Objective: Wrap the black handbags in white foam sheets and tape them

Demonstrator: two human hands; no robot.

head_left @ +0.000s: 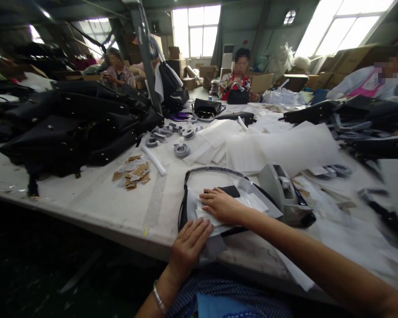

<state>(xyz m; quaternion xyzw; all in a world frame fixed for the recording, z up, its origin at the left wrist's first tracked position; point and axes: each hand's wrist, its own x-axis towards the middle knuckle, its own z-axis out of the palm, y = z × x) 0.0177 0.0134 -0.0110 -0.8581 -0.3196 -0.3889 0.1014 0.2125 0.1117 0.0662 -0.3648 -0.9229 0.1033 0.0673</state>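
My right hand (220,205) lies flat, fingers stretched out, on white paper sheets (257,202). Nearer to me, my left hand (190,240) rests with its fingers extended along the near left edge of the same sheets. A black strap or bag edge (185,194) curves round the paper; how much of a bag lies beneath is hidden. Just beyond my right fingers is a small flat black rectangular piece (230,191). A grey tape dispenser (278,194) stands to the right of the sheets.
Black bags (69,119) are heaped at the left. Small brown tags (134,173), wrapped coiled straps (181,150), a white roll (153,160) and paper stacks (281,145) lie on the table (119,212). Co-workers (235,84) sit across it. More black bags (378,119) are at the right.
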